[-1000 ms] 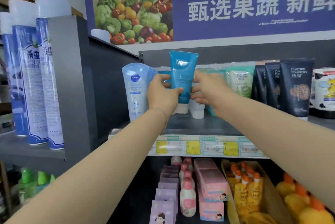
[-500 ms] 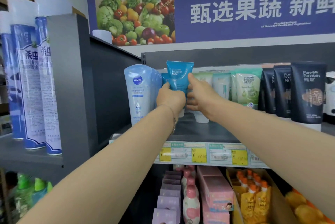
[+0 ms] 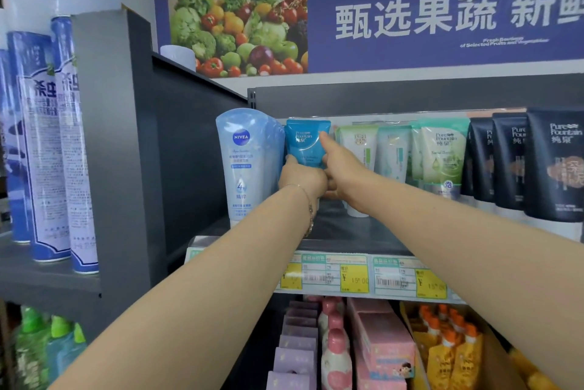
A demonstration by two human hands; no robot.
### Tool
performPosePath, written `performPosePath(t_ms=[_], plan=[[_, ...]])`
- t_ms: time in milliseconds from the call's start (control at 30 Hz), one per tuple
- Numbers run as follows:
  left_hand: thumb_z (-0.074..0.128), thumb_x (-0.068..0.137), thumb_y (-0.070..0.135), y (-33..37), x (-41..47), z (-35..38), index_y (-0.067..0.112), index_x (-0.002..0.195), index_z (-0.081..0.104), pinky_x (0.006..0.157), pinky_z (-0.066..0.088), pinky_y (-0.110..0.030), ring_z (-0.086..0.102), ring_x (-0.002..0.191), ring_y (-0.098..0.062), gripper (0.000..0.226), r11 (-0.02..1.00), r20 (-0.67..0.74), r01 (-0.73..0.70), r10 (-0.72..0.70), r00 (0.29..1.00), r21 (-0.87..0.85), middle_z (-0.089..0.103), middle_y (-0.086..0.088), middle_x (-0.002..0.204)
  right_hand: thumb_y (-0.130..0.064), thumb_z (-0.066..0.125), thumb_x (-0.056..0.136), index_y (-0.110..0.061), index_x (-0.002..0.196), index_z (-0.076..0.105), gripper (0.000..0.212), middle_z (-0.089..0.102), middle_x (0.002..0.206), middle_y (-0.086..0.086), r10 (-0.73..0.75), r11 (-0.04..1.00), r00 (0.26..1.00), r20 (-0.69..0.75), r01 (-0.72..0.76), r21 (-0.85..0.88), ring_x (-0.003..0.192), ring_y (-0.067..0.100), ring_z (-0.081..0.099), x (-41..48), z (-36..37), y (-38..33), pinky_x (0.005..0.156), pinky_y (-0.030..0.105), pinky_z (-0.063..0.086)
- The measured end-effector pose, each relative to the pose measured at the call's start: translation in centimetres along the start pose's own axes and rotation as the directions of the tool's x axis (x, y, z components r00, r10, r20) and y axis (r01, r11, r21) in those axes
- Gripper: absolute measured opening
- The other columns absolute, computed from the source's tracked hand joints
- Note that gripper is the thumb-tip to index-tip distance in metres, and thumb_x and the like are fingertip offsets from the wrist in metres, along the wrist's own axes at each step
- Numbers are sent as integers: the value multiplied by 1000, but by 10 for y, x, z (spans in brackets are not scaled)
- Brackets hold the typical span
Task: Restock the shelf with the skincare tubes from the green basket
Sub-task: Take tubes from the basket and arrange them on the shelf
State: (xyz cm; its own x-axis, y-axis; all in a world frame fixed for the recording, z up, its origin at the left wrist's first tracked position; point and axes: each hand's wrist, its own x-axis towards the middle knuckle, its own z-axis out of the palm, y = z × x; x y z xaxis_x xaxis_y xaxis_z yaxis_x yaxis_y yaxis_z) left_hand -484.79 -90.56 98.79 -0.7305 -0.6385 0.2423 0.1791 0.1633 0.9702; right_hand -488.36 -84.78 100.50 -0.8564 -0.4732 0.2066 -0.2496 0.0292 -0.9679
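Blue and upright: gripped the Pure Fountain tube point(image 3: 306, 143) low with left hand point(image 3: 301, 180), pinched its side with right hand point(image 3: 345, 168), just beside the Nivea tube point(image 3: 242, 165).

I see two forearms running in from the bottom of my feed, bare all the way to the left grip point(image 3: 301, 179) and right grip point(image 3: 344, 168). Just behind the left grip, a thin gold-toned chain bracelet point(image 3: 310, 209) circles the wrist, with small links dangling below it.

Tall blue-and-white spray cans point(image 3: 44, 143) stand left; a purple fruit-and-vegetable banner point(image 3: 395, 51) hangs above; pink cardboard boxes point(image 3: 382, 342) sit below.
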Motion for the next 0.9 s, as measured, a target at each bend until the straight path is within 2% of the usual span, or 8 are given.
performPosePath(t_ms=[133, 233, 467, 600, 700, 800, 833, 900], plan=[[61, 54, 18, -2, 2, 2, 15, 111, 56, 91, 54, -47, 66, 96, -29, 57, 1000, -16, 1, -1, 1000, -21, 66, -9, 105, -65, 30, 93, -26, 124, 60, 58, 66, 119, -1, -1, 1000, 1000, 5, 1, -10, 109, 23, 63, 3, 0, 2, 96, 47, 52], [59, 49, 22, -1, -1, 4, 14, 110, 56, 90, 55, -46, 66, 96, -28, 61, 999, -38, -14, 12, 999, -33, 67, -9, 104, -63, 30, 96, -28, 123, 61, 54, 67, 118, -3, 3, 1000, 999, 39, -4, 13, 108, 21, 64, 3, 0, 4, 97, 45, 52], [68, 76, 16, 5, -13, -2, 10, 118, 55, 98, 49, -43, 63, 104, -27, 45, 999, -29, 1, 0, 1000, 39, 66, -10, 113, -68, 26, 92, -23, 123, 59, 63, 67, 117, 1, -18, 995, 999, 29, 21, -101, 108, 23, 63, -5, -3, -3, 95, 45, 53], [62, 83, 9, 11, -29, -6, 7, 112, 58, 92, 51, -35, 62, 99, -25, 29, 988, -2, -68, 69, 998, 137, 64, -9, 100, -54, 30, 100, -8, 117, 60, 58, 66, 106, 13, -122, 967, 992, -16, 115, -228, 102, 27, 64, -27, -14, -8, 96, 47, 51], [61, 83, 10, 15, -49, -9, 8, 113, 53, 97, 50, -41, 60, 100, -26, 31, 951, 38, -165, 161, 986, 262, 62, -11, 106, -42, 39, 100, 3, 105, 67, 54, 69, 101, 21, -301, 884, 953, -23, 270, -381, 87, 28, 62, -46, -29, -9, 89, 43, 50], [61, 83, 11, 17, -70, -11, 16, 108, 53, 90, 51, -38, 60, 100, -28, 27, 889, 90, -251, 234, 968, 384, 62, -12, 109, -30, 48, 94, -3, 75, 61, 36, 64, 73, 9, -409, 716, 912, 31, 342, -609, 74, 30, 56, -66, -49, -5, 68, 35, 45], [61, 82, 10, 16, -76, -10, 18, 102, 55, 88, 51, -38, 61, 101, -28, 23, 865, 101, -270, 252, 963, 422, 64, -11, 108, -30, 50, 92, -8, 72, 59, 31, 62, 72, 4, -427, 642, 902, 59, 348, -683, 72, 26, 55, -73, -57, -3, 67, 34, 45], [61, 80, 10, 15, -88, -9, 19, 99, 58, 86, 53, -36, 62, 101, -27, 21, 814, 109, -301, 285, 952, 498, 65, -7, 105, -34, 52, 88, -17, 83, 63, 21, 64, 83, -1, -456, 496, 883, 111, 356, -792, 80, 22, 59, -89, -70, -1, 71, 34, 50]])
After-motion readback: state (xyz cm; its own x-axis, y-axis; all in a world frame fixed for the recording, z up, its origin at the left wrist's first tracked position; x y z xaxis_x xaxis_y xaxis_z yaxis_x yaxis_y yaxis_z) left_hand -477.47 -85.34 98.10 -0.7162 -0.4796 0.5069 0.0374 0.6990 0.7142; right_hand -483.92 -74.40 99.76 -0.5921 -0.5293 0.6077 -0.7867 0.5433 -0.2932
